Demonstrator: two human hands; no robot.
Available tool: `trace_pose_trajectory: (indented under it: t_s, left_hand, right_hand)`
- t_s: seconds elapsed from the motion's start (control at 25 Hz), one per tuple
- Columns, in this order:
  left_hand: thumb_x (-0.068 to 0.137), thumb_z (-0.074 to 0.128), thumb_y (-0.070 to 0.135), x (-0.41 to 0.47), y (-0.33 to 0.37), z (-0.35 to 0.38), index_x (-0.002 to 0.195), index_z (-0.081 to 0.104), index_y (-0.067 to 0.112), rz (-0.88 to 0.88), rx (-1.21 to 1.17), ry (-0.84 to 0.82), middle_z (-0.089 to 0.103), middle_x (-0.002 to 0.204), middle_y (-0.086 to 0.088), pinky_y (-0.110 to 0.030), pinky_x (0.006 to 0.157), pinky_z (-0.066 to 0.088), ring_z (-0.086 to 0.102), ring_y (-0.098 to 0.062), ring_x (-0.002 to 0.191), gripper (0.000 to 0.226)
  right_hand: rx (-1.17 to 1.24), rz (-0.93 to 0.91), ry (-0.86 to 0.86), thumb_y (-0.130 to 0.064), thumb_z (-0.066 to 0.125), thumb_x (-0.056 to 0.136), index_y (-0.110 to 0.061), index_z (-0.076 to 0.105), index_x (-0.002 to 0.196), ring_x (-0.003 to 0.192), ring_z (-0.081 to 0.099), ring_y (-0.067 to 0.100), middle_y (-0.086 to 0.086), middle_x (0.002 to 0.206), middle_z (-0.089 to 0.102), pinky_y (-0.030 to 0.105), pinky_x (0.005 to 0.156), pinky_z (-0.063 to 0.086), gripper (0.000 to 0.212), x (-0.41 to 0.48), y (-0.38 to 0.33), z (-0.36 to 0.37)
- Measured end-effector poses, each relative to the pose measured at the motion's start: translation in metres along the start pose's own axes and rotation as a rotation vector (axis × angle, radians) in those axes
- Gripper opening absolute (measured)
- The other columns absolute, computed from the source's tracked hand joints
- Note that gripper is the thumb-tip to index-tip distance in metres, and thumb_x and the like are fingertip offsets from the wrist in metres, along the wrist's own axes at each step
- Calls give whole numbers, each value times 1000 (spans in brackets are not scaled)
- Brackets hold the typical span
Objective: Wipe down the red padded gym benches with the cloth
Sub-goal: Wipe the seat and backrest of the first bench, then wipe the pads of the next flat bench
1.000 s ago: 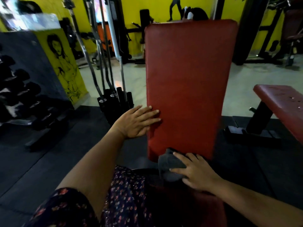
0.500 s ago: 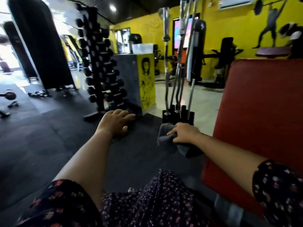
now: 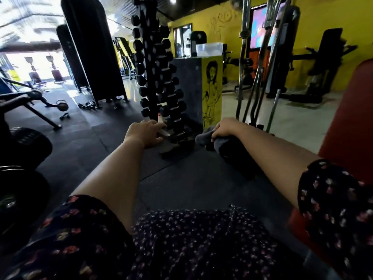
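Note:
My right hand (image 3: 224, 127) grips a dark grey cloth (image 3: 214, 141) in the air, left of the red padded bench (image 3: 351, 122), which shows only as a strip at the right edge. The cloth hangs down from my fingers and does not touch the pad. My left hand (image 3: 144, 133) is stretched forward over the black floor mat with its fingers loosely extended and nothing in it. A tall dumbbell rack (image 3: 159, 77) stands just beyond both hands.
A grey and yellow painted block (image 3: 198, 89) with a clear tub on top stands behind the rack. Upright steel bars (image 3: 260, 63) rise at right of centre. Black weight plates (image 3: 22, 190) lie at the left edge. Gym machines line the yellow wall.
The view has swung left, so the red bench slid from the centre to the right edge. My left hand came off the pad, and my right hand lifted the cloth away from it.

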State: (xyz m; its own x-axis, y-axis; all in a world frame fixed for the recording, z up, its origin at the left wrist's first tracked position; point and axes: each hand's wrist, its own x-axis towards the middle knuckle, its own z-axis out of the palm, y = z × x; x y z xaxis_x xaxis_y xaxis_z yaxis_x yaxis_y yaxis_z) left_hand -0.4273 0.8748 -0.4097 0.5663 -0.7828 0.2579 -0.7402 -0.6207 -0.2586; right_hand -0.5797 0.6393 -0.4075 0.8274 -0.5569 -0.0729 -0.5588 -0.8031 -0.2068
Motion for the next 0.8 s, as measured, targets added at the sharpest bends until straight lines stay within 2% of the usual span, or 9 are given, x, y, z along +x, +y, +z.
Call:
trace_pose_trajectory:
  t_s: [0.12, 0.24, 0.36, 0.52, 0.6, 0.72, 0.8]
  left_hand:
    - [93, 51, 50, 30, -4, 27, 145, 38, 40, -1, -33, -26, 47, 145, 5, -43, 97, 44, 49, -24, 128, 55]
    - [95, 50, 49, 69, 5, 69, 144, 40, 38, -9, -108, -61, 48, 144, 5, -43, 94, 44, 49, -23, 128, 52]
    - [97, 48, 49, 131, 19, 133, 143, 41, 38, 16, -168, -127, 51, 141, 5, -43, 90, 48, 51, -23, 125, 48]
    - [96, 49, 49, 224, 21, 195, 144, 42, 36, -38, -266, -165, 51, 140, 3, -42, 90, 46, 50, -24, 125, 50]
    - [94, 49, 48, 254, 18, 218, 142, 44, 35, -64, -342, -151, 53, 137, 1, -42, 90, 46, 51, -26, 124, 50]
    - [93, 48, 46, 261, -14, 233, 141, 46, 35, -82, -389, -234, 53, 139, 1, -39, 92, 44, 52, -25, 124, 50]
    - [94, 48, 46, 262, -68, 223, 142, 45, 35, -116, -338, -315, 50, 142, 3, -38, 97, 42, 51, -24, 125, 49]
  right_hand:
    - [89, 88, 5, -46, 79, 72, -19, 74, 111, 93, 60, 24, 5, 114, 68, 29, 73, 45, 48, 29, 5, -2]
    - [78, 139, 10, -48, 78, 74, -18, 70, 119, 106, 60, 27, 7, 121, 65, 28, 77, 45, 55, 71, 17, 5]
    - [36, 136, -6, -45, 71, 82, -21, 66, 125, 116, 57, 29, 8, 129, 61, 30, 86, 47, 50, 140, 20, 29]
    - [138, 166, 26, -46, 73, 76, -32, 72, 108, 97, 61, 24, 0, 112, 63, 31, 80, 50, 35, 253, 21, 68]
    - [128, 200, 10, -47, 67, 80, -36, 71, 108, 101, 60, 27, 0, 118, 57, 33, 80, 50, 30, 305, 7, 96]
    - [68, 210, -31, -46, 57, 89, -33, 63, 119, 108, 54, 30, 3, 126, 46, 34, 74, 43, 33, 345, -36, 118]
    - [71, 221, -82, -45, 56, 91, -35, 56, 131, 115, 53, 31, 4, 132, 44, 35, 80, 45, 42, 356, -52, 103]
